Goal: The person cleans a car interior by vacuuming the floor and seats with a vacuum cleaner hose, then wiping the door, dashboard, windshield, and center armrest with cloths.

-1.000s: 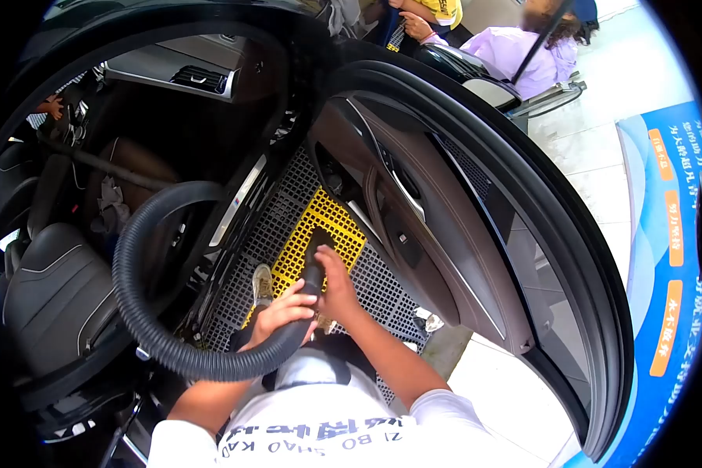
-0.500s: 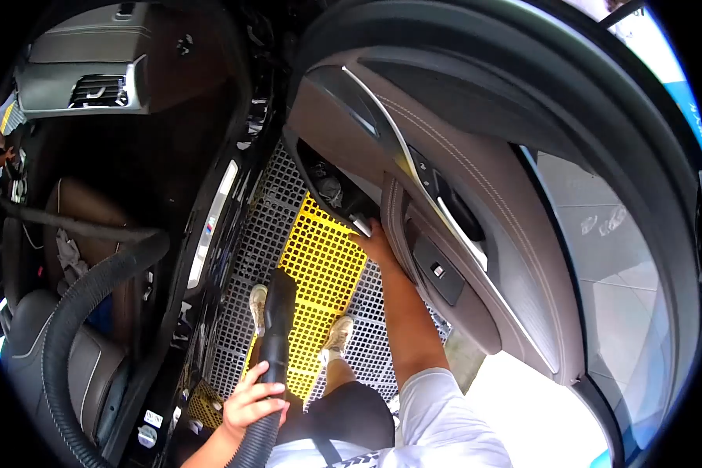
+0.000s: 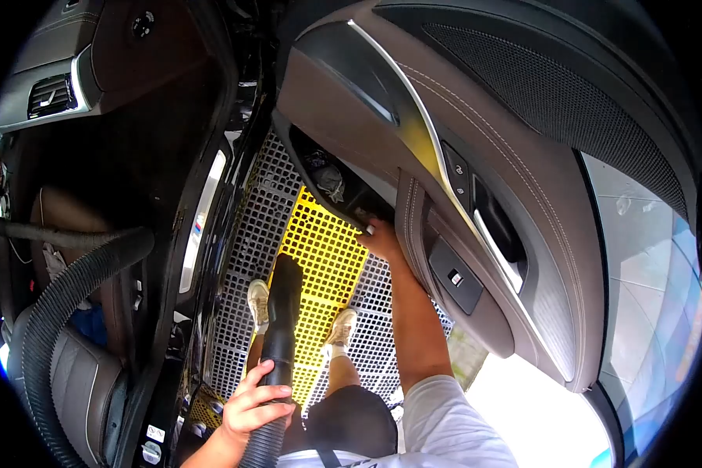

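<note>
One brown-trimmed car door (image 3: 522,179) stands open on my right; below it, grey plastic floor grating (image 3: 246,210) with a yellow strip (image 3: 320,257) runs along the car's sill (image 3: 202,226); to my left is a dark car seat (image 3: 74,390), a ribbed black vacuum hose (image 3: 43,366) looping across it in my view; the door pocket (image 3: 295,164) sits at the door's inner edge; the smooth black nozzle (image 3: 286,296) points away from me over the yellow strip's left edge; my left hand (image 3: 257,398) has its fingers curled round the nozzle's near end, where the hose joins; my right hand (image 3: 382,242) is at the pocket's near end, fingers partly hidden, so how far they close, or on what, I cannot tell; my pale shoes (image 3: 341,326) stand by the strip's left and right edges; something crumpled and clear (image 3: 330,183) lies in the pocket.
</note>
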Motion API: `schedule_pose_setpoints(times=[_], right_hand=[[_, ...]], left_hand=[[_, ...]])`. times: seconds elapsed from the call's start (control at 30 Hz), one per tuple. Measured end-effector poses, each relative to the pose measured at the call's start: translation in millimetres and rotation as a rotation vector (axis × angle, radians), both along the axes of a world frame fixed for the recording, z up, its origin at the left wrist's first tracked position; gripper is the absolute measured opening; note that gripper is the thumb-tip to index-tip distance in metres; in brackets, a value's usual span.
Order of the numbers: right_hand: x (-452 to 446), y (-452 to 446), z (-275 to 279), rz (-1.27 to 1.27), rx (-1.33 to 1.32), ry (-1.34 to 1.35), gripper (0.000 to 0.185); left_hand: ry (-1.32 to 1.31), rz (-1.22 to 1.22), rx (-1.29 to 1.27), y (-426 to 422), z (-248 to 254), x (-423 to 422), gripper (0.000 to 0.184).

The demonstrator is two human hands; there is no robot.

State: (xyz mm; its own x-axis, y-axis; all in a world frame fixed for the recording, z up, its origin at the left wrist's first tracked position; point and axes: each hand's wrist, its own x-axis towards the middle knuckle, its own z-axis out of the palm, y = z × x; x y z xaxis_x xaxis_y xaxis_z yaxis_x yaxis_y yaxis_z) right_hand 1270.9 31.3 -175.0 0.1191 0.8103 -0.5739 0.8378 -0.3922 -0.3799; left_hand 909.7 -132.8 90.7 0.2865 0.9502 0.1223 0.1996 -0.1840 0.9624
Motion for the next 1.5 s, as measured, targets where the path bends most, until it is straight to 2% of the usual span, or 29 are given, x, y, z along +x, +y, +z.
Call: schedule_pose_setpoints(times=[0.07, 0.17, 0.2, 0.3, 0.33, 0.43, 0.47, 0.6, 0.7, 0.83, 0.9, 0.93, 0.97, 1.07, 1.17, 1.3, 1.4, 1.5], right_hand=[[17, -22, -21, -0.076, 0.008, -0.007, 0.066], [21, -43, 0, -0.038, 0.070, -0.081, 0.073], [22, -46, 5, -0.111, -0.023, -0.044, 0.078], [17, -43, 19, -0.091, -0.028, -0.107, 0.081], [14, -36, 30, -0.055, -0.112, -0.139, 0.085], [-1, -27, 50, -0.024, -0.035, -0.175, 0.087], [-3, -21, 51, -0.053, -0.101, -0.134, 0.084], [-11, -11, 42, -0.004, 0.000, -0.139, 0.075], [-14, -9, 34, 0.041, 0.079, -0.179, 0.070], [-55, -12, 106, 0.043, 0.149, -0.252, 0.067], [-65, -30, 127, 0.066, 0.236, -0.235, 0.063], [-65, -47, 119, 0.152, 0.500, -0.248, 0.059], [-70, -57, 134, 0.257, 0.559, -0.326, 0.057], [-80, -99, 135, 0.313, 0.635, -0.107, 0.046], [-105, -152, 137, 0.336, 0.495, 0.113, 0.040], [-147, -217, 143, 0.492, 0.271, 0.236, 0.036], [-172, -250, 147, 0.568, 0.122, 0.310, 0.034], [-189, -262, 156, 0.586, -0.073, 0.326, 0.037]], left_hand=[[0.006, 0.030, 0.016, 10, 3, 3, 0.020], [-0.025, 0.069, 0.053, 24, 1, 6, 0.020], [-0.035, 0.079, 0.076, 29, 1, 7, 0.020], [-0.081, 0.104, 0.120, 43, 0, 9, 0.022], [-0.081, 0.113, 0.119, 48, 2, 10, 0.022], [-0.062, 0.093, 0.134, 54, 2, 7, 0.029], [-0.053, 0.076, 0.141, 54, 1, 6, 0.032], [-0.043, 0.056, 0.152, 56, -5, 7, 0.033], [-0.101, 0.092, 0.116, 58, -6, 11, 0.027], [-0.058, 0.125, 0.211, 64, -8, -4, 0.025], [0.061, 0.155, 0.227, 68, -1, -28, 0.023], [0.150, 0.150, 0.265, 70, 2, -49, 0.024], [0.234, 0.143, 0.302, 70, 5, -71, 0.026], [0.442, 0.228, 0.344, 70, 29, -139, 0.023], [0.736, 0.161, 0.411, 69, 60, -213, 0.021], [0.953, 0.138, 0.496, 72, 90, -331, 0.018], [0.924, 0.144, 0.503, 85, 130, -368, 0.015], [1.139, 0.181, 0.480, 102, 160, -387, 0.018]])
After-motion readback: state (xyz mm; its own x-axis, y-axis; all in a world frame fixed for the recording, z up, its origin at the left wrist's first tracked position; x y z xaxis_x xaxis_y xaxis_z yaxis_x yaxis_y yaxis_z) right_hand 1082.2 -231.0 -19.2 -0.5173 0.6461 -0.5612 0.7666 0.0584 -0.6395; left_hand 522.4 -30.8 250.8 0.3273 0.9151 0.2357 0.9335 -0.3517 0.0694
